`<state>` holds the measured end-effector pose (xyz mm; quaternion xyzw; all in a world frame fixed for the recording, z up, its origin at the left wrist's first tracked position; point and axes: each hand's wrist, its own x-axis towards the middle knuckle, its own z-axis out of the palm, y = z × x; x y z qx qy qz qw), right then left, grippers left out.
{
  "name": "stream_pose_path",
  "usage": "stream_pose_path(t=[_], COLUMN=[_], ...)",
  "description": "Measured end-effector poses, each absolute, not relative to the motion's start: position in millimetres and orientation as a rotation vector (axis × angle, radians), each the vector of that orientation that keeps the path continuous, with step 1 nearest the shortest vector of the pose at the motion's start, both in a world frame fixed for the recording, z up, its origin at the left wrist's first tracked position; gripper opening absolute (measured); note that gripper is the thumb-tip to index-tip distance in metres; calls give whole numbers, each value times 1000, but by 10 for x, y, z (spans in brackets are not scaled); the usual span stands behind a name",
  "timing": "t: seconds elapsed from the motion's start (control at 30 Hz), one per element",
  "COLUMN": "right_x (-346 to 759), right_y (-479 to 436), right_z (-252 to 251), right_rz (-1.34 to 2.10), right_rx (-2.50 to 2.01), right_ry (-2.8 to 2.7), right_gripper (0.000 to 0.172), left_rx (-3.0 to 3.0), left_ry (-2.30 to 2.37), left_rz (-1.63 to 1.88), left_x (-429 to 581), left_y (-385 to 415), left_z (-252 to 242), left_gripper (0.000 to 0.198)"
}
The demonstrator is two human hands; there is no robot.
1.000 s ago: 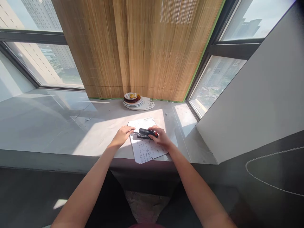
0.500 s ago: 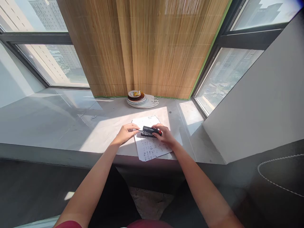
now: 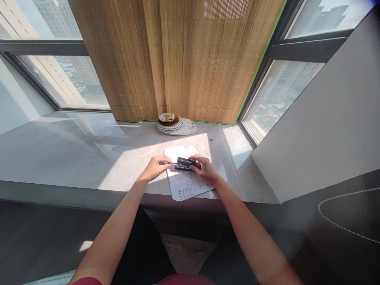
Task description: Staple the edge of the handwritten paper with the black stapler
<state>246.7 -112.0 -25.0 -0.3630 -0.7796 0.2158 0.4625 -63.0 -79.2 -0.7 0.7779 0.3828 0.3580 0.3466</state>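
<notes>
view shifted slightly; my right grip [image 3: 208,169]: black-and-red plastic stapler [image 3: 185,161], clasped; left grip [image 3: 156,166]: slim silver metal strip [image 3: 175,164], pinched; crooked pulling could jam it.

right grip [image 3: 207,169] around black stapler [image 3: 184,161] | left grip [image 3: 156,166] pinching thin silver part [image 3: 175,164] | written sheets [image 3: 181,186] underneath

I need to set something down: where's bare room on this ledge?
Widest: the ledge left of the left hand, apart from small bits. Narrower: between right forearm and wall. Crowded: the middle, with right hand and stapler over the papers, stacked plates behind.
</notes>
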Motion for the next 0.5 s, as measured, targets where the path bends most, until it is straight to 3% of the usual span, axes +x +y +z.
stream_pose_path(t=[0.5], right_x=[2489], right_y=[-1072], right_z=[-231], right_rz=[588], right_rx=[-1054], right_ry=[-1776], right_gripper=[24], left_rx=[1922], left_ry=[1122], left_rz=[947], left_x=[-690], left_y=[-766], left_z=[-60], left_gripper=[21])
